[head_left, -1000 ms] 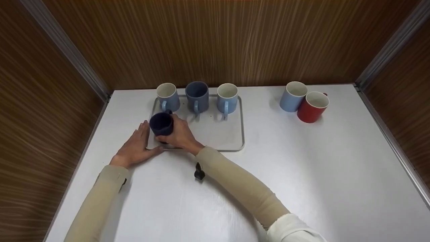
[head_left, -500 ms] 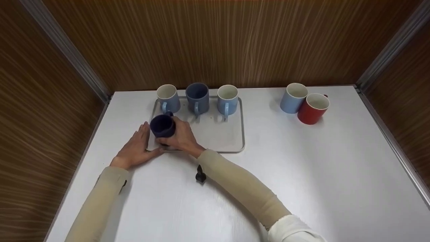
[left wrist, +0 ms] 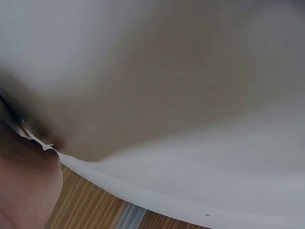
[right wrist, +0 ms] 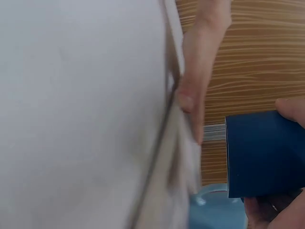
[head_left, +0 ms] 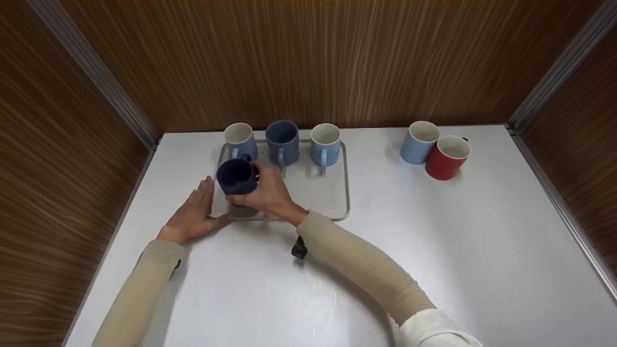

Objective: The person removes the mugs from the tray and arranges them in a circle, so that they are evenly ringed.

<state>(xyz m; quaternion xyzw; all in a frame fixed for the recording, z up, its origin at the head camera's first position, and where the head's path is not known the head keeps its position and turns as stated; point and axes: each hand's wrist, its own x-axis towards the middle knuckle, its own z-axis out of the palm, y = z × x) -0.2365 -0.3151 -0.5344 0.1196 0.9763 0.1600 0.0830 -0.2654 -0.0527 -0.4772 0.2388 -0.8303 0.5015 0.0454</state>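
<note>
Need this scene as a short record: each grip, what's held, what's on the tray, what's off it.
right grip: curled round navy mug
navy mug status: held clear above tray
left grip: fingers straight, at tray's near-left corner
on tray, back row: left light blue mug, slate-blue mug, right light blue mug; all upright
off tray, to its right: pale blue mug, red mug; close together, contact unclear
</note>
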